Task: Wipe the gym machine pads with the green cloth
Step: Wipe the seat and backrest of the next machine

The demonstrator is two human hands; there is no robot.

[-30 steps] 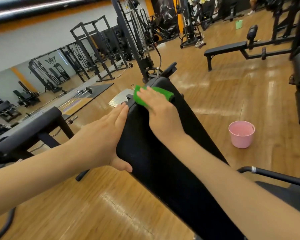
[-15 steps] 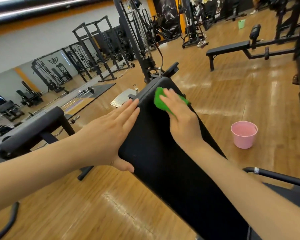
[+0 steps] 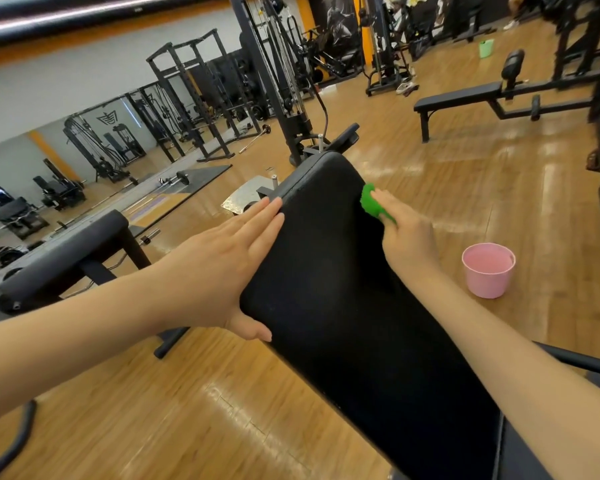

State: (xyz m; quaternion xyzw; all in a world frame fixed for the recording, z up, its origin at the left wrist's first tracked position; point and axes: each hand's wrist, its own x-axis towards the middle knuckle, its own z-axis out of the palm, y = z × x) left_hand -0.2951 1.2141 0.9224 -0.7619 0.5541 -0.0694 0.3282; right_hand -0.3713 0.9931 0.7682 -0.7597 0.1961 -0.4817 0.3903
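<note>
A long black bench pad (image 3: pixel 329 271) runs from the lower right up to the middle of the view. My left hand (image 3: pixel 222 261) lies flat with straight fingers against the pad's left edge, thumb under the side. My right hand (image 3: pixel 406 233) presses a bunched green cloth (image 3: pixel 373 204) against the pad's right edge near its far end. Most of the cloth is hidden under my fingers, and I cannot tell how they curl round it.
A pink bucket (image 3: pixel 488 270) stands on the wooden floor right of the pad. A black roller pad (image 3: pixel 63 258) on a frame sits at the left. A flat bench (image 3: pixel 458 98), cable machines and racks fill the back. A black bar (image 3: pixel 575 358) crosses at the right.
My right hand has slid the green cloth from the pad's far left corner across the top to its right edge. My left hand has stayed flat on the left edge.
</note>
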